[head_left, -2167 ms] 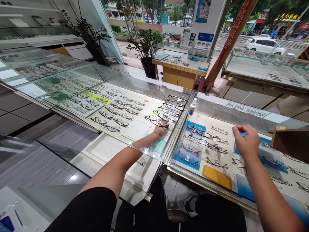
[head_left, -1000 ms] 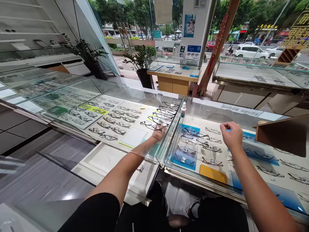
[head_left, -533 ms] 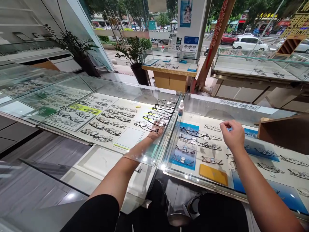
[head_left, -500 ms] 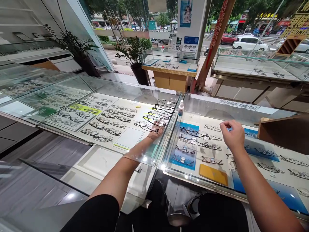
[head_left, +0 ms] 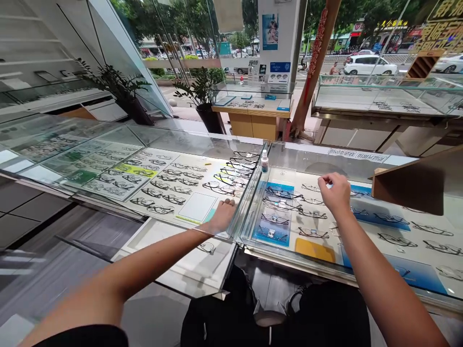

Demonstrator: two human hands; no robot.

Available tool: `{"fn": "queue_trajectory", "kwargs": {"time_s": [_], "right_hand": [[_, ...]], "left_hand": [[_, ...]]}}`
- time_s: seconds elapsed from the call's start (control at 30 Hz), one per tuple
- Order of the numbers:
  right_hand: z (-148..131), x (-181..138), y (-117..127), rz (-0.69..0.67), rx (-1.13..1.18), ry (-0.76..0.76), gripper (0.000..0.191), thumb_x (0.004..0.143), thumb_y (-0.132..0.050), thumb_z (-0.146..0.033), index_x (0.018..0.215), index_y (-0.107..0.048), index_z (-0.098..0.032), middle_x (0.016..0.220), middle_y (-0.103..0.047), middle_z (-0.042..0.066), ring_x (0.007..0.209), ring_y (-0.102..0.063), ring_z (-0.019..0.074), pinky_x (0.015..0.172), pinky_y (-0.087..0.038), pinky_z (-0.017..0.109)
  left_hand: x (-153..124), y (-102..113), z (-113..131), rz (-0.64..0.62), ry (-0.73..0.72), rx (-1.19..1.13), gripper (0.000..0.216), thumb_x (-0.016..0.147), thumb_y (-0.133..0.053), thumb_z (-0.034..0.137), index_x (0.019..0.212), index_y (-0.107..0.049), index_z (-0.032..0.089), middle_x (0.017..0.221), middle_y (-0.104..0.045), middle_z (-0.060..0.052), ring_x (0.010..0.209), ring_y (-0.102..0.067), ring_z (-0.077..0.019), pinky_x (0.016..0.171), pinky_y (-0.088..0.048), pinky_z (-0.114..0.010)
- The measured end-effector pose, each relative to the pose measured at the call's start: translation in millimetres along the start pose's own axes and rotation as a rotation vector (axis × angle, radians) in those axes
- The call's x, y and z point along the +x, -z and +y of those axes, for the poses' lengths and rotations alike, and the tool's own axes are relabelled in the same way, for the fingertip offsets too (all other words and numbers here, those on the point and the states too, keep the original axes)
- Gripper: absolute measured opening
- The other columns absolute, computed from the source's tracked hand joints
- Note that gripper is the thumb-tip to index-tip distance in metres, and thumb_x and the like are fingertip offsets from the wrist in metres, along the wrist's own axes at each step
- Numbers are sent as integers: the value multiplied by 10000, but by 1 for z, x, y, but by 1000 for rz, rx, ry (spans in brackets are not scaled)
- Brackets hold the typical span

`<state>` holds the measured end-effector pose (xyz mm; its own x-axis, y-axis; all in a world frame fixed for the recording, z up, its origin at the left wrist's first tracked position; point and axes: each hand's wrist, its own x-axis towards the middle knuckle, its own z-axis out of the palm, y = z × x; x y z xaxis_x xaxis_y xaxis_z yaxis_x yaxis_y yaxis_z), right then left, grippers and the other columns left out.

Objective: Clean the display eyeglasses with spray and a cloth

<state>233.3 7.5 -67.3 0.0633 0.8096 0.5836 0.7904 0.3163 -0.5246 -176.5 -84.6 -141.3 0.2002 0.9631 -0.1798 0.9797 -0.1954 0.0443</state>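
My left hand (head_left: 222, 215) reaches under the glass top into the left display case (head_left: 170, 140). It lies near the tray's front edge beside a white card (head_left: 197, 207), fingers loosely out, nothing visible in them. A row of dark-rimmed glasses (head_left: 231, 176) sits just beyond it, apart from the fingers. My right hand (head_left: 334, 193) hovers over the right display case (head_left: 361, 159), with thumb and fingers pinched on something small and pale that I cannot make out. Below it lie thin-framed glasses (head_left: 311, 213) on white and blue mats.
A small dropper bottle (head_left: 264, 162) stands on the glass between the two cases. A yellow card (head_left: 314, 249) lies at the right tray's front. A wooden stand (head_left: 412, 185) juts in at the right. Potted plants (head_left: 208, 91) and further counters stand behind.
My left hand has pulled back from the row of dark glasses toward the tray's front edge. My right hand stays pinched and has drifted slightly left. The view has shifted a little.
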Motion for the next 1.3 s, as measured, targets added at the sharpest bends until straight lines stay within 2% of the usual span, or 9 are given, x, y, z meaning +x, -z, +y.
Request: {"fn": "queue_trajectory", "kwargs": {"time_s": [0.17, 0.2, 0.37, 0.43, 0.5, 0.63, 0.8, 1.0, 1.3], "right_hand": [[-2, -1, 0, 1, 4, -9, 215, 921, -560, -311, 747, -650, -224, 828, -693, 58, 838, -550, 250, 794, -336, 389], [-2, -1, 0, 2, 8, -12, 216, 922, -560, -311, 745, -649, -223, 828, -692, 60, 842, -549, 253, 791, -332, 389], [-2, 0, -1, 2, 23, -28, 205, 920, -565, -296, 747, -648, -223, 827, -680, 60, 851, -531, 254, 797, -324, 389], [-2, -1, 0, -9, 31, -34, 204, 920, -563, -287, 743, -641, -222, 828, -673, 54, 849, -526, 248, 804, -326, 387], [-1, -2, 1, -15, 39, -41, 210, 923, -557, -283, 736, -631, -221, 832, -671, 50, 843, -522, 242, 805, -326, 385], [0, -3, 2, -10, 47, -50, 213, 923, -550, -278, 732, -623, -219, 836, -674, 52, 841, -519, 240, 813, -325, 385], [-1, -3, 2, -24, 58, -52, 198, 920, -551, -267, 744, -629, -220, 830, -677, 55, 840, -522, 244, 811, -321, 384], [-5, -1, -1, -32, 67, -32, 206, 930, -555, -263, 733, -598, -224, 813, -675, 49, 828, -521, 243, 805, -318, 386], [-4, -1, -1, -61, 30, -31, 213, 940, -540, -290, 762, -638, -225, 844, -691, 64, 862, -544, 256, 805, -326, 392]], "left_hand": [[-99, 18, 6, -183, 0, 128, 165, 844, -685, 227, 970, -762, 155, 1111, -741, -226, 1112, -647, -418, 965, -456, -534], [-116, 29, 9, -309, -37, 128, 134, 837, -701, 253, 927, -766, 179, 1088, -757, -204, 1089, -658, -403, 972, -449, -518], [-141, 128, 35, -869, -162, -278, 180, 896, -679, 383, 827, -806, 275, 928, -806, -35, 827, -697, -240, 780, -467, -324], [-122, 168, 53, -744, -255, -401, 280, 952, -635, 441, 825, -797, 250, 927, -797, -25, 823, -685, -212, 779, -463, -298], [-93, 194, 72, -474, -284, -368, 308, 975, -611, 462, 861, -778, 230, 890, -766, -26, 804, -664, -204, 753, -456, -296], [-22, 197, 107, 55, -444, -165, 191, 929, -678, 379, 942, -759, 206, 1096, -751, -78, 1059, -660, -277, 977, -445, -382], [49, 168, 130, 85, -565, -7, 197, 849, -770, 305, 1026, -778, 219, 1478, -657, -99, 1354, -543, -352, 1074, -367, -450], [84, 149, 136, 28, -590, 1, 88, 817, -788, 302, 791, -781, 218, 1149, -806, -48, 1138, -595, -303, 931, -326, -406], [81, 151, 139, -6, -567, 2, 165, 832, -778, 350, 775, -780, 195, 1029, -802, -93, 1052, -558, -301, 875, -298, -408]]}}
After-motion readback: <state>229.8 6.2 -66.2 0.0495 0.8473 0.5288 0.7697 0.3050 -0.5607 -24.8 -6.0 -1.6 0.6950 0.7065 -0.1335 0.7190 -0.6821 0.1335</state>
